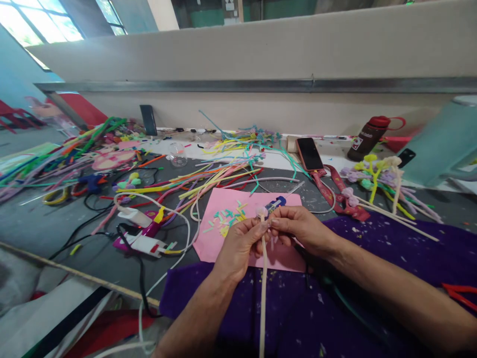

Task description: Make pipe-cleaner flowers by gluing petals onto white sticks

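Both hands meet over the pink sheet [223, 238] on the grey table [48, 228]: left hand [238, 246] pinching a cream pipe cleaner [263, 298] near its curled top, right hand [298, 228] closed on that top, loose pipe cleaners [208, 176] heaped beyond.

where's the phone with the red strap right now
In the head view the phone lies face up at the back right of the table, beyond the pink sheet, with the brown bottle further to its right.
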A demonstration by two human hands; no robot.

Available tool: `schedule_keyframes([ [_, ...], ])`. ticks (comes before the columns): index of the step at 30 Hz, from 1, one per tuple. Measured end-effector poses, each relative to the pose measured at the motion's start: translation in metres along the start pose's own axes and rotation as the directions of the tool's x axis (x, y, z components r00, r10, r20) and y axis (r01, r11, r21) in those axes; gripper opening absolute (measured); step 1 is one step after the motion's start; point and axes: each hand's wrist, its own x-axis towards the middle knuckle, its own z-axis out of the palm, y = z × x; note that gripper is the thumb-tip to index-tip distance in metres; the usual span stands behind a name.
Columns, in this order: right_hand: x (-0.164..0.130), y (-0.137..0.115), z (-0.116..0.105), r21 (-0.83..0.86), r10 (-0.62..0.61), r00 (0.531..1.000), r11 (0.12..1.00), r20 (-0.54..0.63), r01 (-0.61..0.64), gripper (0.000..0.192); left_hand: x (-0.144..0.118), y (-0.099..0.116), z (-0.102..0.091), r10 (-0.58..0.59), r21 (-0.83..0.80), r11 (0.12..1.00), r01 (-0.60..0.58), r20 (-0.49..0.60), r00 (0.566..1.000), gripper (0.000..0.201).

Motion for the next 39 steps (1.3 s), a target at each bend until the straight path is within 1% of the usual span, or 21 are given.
schedule_keyframes([
  [4, 0.004, 0.004, -0.003, 0.167, 0.070, 0.996, 0.983, 0.062, -0.079, 0.024, 0.000, -0.001, -0.002, -0.025, -0.035, 0.999, 0.026, 0.042, 0.999, 0.021],
  [7, 0.005, 0.007, -0.005, 0.234, 0.089, 0.992, 0.966, 0.085, -0.107, 0.023, 0.000, -0.002, -0.003, -0.034, -0.040, 0.999, 0.036, 0.059, 0.998, 0.019],
  [16, 0.007, 0.011, -0.006, 0.334, 0.038, 0.991, 0.939, 0.127, -0.079, 0.016, 0.001, 0.001, -0.005, -0.042, -0.070, 0.996, 0.048, 0.078, 0.996, 0.017],
  [23, 0.007, 0.009, -0.006, 0.318, 0.064, 0.994, 0.944, 0.087, -0.088, 0.020, 0.001, 0.001, -0.004, -0.047, -0.043, 0.998, 0.050, 0.076, 0.996, 0.019],
  [27, 0.006, 0.008, -0.008, 0.337, 0.018, 0.990, 0.939, 0.138, -0.064, 0.016, 0.000, 0.003, -0.004, -0.063, -0.053, 0.996, 0.067, 0.077, 0.995, 0.019],
  [30, 0.005, 0.009, -0.010, 0.345, -0.013, 0.985, 0.938, 0.172, -0.048, 0.015, 0.000, 0.004, -0.004, -0.082, -0.065, 0.994, 0.089, 0.103, 0.991, 0.019],
  [35, 0.006, 0.012, -0.010, 0.336, -0.025, 0.980, 0.941, 0.198, -0.044, 0.017, -0.001, 0.002, -0.002, -0.087, -0.054, 0.994, 0.093, 0.111, 0.990, 0.017],
  [37, 0.006, 0.008, -0.011, 0.286, 0.007, 0.981, 0.956, 0.196, -0.064, 0.021, -0.001, 0.001, -0.002, -0.085, -0.037, 0.995, 0.089, 0.110, 0.990, 0.017],
  [39, 0.005, -0.001, -0.015, 0.154, 0.034, 0.989, 0.986, 0.141, -0.056, 0.024, 0.000, 0.001, -0.002, -0.065, -0.038, 0.997, 0.068, 0.083, 0.994, 0.017],
])
